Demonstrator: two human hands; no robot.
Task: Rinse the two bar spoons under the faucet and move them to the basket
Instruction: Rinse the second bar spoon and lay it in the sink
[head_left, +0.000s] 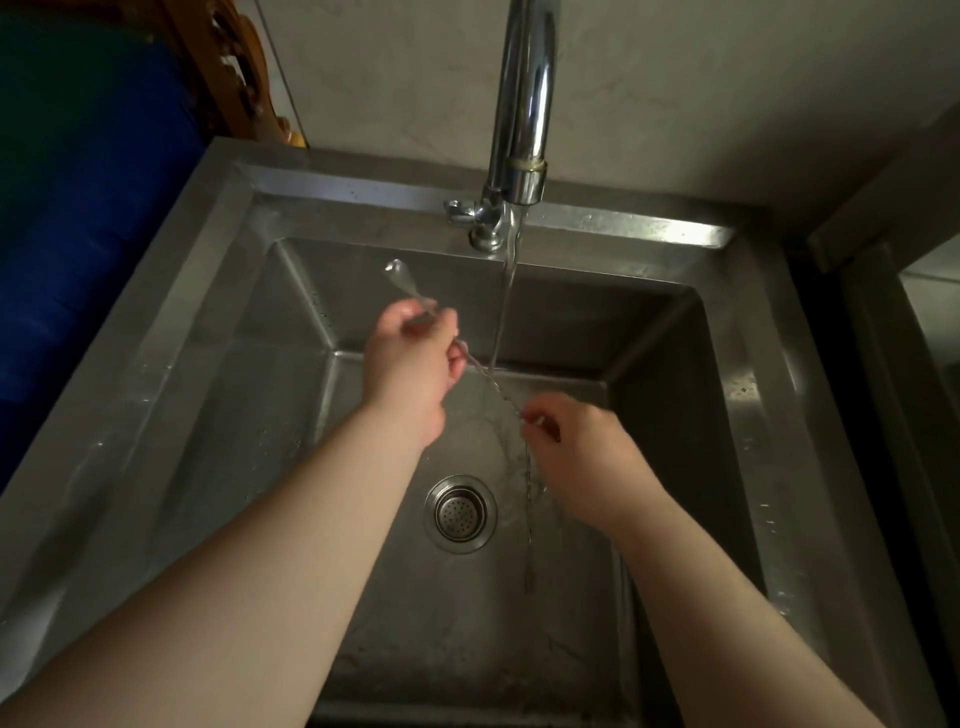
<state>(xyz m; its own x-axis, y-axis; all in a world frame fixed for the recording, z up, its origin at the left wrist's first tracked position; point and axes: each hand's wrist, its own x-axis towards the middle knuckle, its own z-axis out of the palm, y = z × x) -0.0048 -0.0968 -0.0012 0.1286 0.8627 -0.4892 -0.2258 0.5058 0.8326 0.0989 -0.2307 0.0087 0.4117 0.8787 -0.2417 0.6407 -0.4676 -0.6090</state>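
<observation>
A: Stainless steel throughout: the sink (769, 467), the faucet (522, 104) and both bar spoons. What stage had the rinse reached?

B: Rinsing was in progress. Water ran from the faucet and met the first bar spoon (488, 376) where its twisted shaft crossed the stream. Its bowl end projected past the left hand toward 10 o'clock. The second bar spoon (529, 519) appeared to hang from the right hand toward 6 o'clock, just right of the drain (460, 513); motion blur made its outline uncertain.

A: Remaining steps?

B: Judged from this view, both spoons were yet to go to the basket. No basket was in view, so none of the transfer could be counted as done.

A: Hand pose?

B: The left hand (410, 364) sat at 9 o'clock of the stream, knuckles up, fingers closed around the upper shaft of the first spoon. The right hand (576, 447) sat at 5 o'clock of the stream, lower in the basin, fingertips pinched on thin metal. Whether it pinched the first spoon's lower end, the second spoon, or both could not be determined. Both forearms entered from 6 o'clock, well apart, converging over the basin.
</observation>
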